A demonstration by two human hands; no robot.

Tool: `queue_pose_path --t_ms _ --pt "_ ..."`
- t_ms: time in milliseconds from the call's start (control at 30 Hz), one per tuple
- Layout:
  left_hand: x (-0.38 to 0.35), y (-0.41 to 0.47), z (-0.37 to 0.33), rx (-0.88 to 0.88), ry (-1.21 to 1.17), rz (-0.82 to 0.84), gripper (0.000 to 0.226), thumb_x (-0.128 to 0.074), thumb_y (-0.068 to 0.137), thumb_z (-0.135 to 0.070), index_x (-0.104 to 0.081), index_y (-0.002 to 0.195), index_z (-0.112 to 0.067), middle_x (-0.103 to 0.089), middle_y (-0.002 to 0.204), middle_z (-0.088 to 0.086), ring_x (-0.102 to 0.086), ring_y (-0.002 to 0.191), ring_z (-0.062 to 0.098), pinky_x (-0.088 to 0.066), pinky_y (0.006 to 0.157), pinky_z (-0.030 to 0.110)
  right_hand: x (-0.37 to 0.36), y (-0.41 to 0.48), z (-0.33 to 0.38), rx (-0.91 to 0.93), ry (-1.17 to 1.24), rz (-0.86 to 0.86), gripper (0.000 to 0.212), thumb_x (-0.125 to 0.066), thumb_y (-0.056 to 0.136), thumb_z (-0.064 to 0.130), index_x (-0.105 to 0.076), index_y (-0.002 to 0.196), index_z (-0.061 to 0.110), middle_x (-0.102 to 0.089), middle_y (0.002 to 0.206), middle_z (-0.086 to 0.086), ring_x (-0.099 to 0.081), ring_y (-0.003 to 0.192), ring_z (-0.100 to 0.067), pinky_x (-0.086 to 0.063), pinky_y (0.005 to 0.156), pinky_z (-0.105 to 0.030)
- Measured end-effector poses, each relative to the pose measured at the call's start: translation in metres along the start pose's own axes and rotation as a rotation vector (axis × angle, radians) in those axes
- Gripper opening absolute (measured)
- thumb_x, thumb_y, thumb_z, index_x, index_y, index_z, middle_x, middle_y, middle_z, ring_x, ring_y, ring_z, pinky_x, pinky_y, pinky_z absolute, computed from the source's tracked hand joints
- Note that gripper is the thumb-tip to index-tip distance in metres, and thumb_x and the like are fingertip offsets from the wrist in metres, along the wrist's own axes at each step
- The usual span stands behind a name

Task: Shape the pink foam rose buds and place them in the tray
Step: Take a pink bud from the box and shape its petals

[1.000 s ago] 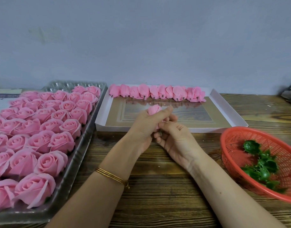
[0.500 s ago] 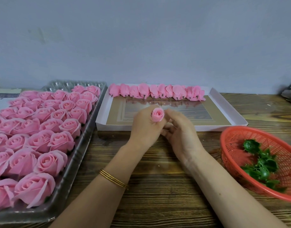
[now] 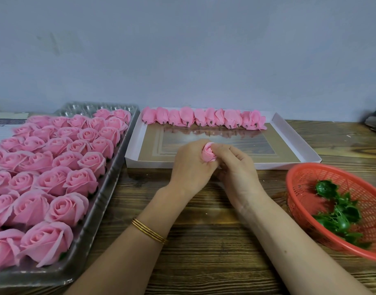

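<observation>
Bud (image 3: 208,154), a small pink foam roll with petals wound in a tight spiral, is pinched between our hands. Our left hand (image 3: 190,167) curls round its side and base, and our right hand (image 3: 236,173) grips its other side with thumb and fingers. We hold it over the near rim of the white tray (image 3: 289,133), where a row (image 3: 204,119) of pink buds lies along the far edge.

Base of rose bud (image 3: 208,153) unseen; basket (image 3: 299,196) partly beyond right edge.
</observation>
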State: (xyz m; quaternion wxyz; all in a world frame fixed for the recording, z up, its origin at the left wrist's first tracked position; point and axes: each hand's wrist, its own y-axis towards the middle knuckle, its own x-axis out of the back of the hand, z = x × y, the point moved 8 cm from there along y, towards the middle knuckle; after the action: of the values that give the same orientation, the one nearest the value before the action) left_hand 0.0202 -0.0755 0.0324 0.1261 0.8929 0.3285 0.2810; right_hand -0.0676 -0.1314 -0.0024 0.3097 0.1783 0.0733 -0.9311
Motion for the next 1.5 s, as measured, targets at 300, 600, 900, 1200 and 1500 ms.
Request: queue_pose_path --t_ms 300,600,900,1200,1500 --pt "-0.001 -0.001 0.002 0.029 -0.024 0.033 0.013 -0.069 0.086 -0.019 -0.07 0.078 -0.009 -0.068 0.071 0.003 -0.064 0.072 0.021 -0.051 0.068 0.047 -0.005 -0.003 0.002 0.005 0.02 0.036 0.034 -0.073 0.067 0.029 -0.068 0.09 0.003 -0.07 0.083 -0.012 -0.067 0.079 -0.018 -0.056 0.071 -0.028" --pt "-0.003 -0.002 -0.001 0.021 -0.026 0.048 0.014 -0.07 0.087 -0.019 -0.07 0.079 -0.007 -0.068 0.072 0.004 -0.064 0.072 0.021 -0.052 0.069 0.047 0.001 -0.002 0.001 0.007 -0.027 -0.01 0.044 -0.076 0.066 0.029 -0.069 0.098 0.0 -0.072 0.092 -0.018 -0.068 0.087 -0.025 -0.053 0.088 -0.042" --pt "0.003 0.002 0.01 0.104 -0.17 -0.054 0.028 -0.072 0.083 -0.024 -0.059 0.059 -0.021 -0.065 0.062 -0.001 -0.065 0.066 0.02 -0.055 0.06 0.038 -0.003 0.0 -0.006 -0.047 0.143 -0.005 0.025 -0.053 0.094 0.027 -0.067 0.09 0.006 -0.07 0.085 -0.01 -0.066 0.078 -0.016 -0.056 0.066 -0.025" --pt "0.001 0.004 0.018 0.215 -0.376 -0.144 0.026 -0.079 0.081 -0.031 -0.058 0.075 -0.015 -0.064 0.07 0.007 -0.066 0.068 0.022 -0.058 0.069 0.039 -0.01 -0.004 -0.001 0.092 -0.069 0.059 0.04 -0.057 0.075 -0.026 -0.066 0.103 0.001 -0.074 0.086 -0.006 -0.07 0.083 -0.013 -0.057 0.079 -0.024" --pt "-0.011 0.002 0.017 0.271 -0.61 -0.056 0.039 -0.077 0.083 -0.023 -0.053 0.052 -0.025 -0.057 0.06 0.006 -0.064 0.063 0.028 -0.056 0.057 0.032 -0.01 -0.006 0.002 0.135 -0.139 0.061 0.033 -0.067 0.077 -0.016 -0.072 0.099 0.008 -0.074 0.089 -0.012 -0.068 0.087 -0.018 -0.055 0.085 -0.03"
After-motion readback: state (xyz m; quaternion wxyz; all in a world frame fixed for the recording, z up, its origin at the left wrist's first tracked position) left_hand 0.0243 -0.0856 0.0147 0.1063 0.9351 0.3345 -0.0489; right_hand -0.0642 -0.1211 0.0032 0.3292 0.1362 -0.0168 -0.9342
